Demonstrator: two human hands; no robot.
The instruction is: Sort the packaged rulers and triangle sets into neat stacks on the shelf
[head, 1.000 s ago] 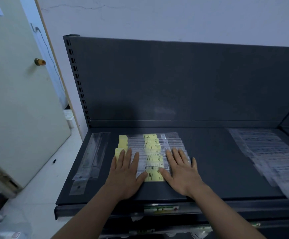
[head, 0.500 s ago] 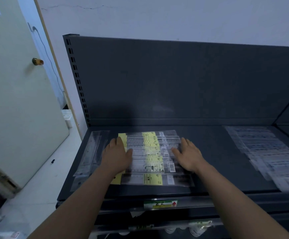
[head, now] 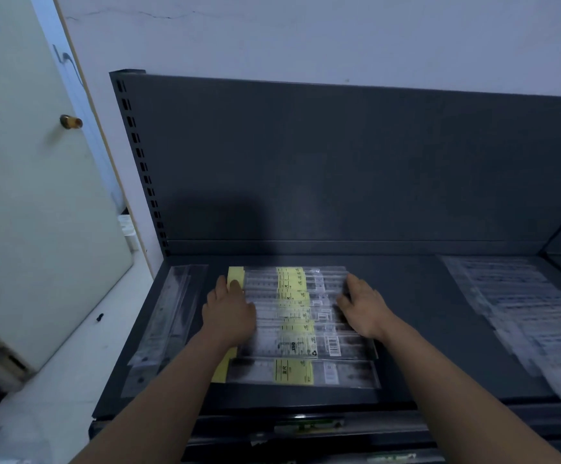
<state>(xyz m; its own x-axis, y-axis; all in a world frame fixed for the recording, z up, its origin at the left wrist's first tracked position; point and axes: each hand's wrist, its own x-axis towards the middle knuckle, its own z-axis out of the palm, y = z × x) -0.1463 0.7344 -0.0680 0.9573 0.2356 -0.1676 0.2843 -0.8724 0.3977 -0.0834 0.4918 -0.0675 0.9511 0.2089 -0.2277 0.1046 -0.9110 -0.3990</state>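
A fanned pile of packaged rulers (head: pixel 297 324) in clear sleeves with yellow labels lies crosswise on the dark shelf (head: pixel 406 329). My left hand (head: pixel 227 311) rests flat on the pile's left ends, fingers pointing away from me. At the pile's right ends my right hand (head: pixel 361 304) lies with straight fingers against the sleeves. The two nearest rulers stick out toward the shelf's front edge. Neither hand grips anything.
Long clear ruler packs (head: pixel 168 316) lie lengthwise at the shelf's left edge. Another spread of clear packages (head: pixel 520 309) covers the right part of the shelf. A pale door (head: pixel 38 212) stands open at the left, and the shelf's back panel (head: pixel 339 162) rises behind.
Both hands moved from the top of the pile, near its front, out to its left and right ends and further back. More rulers now show between them.
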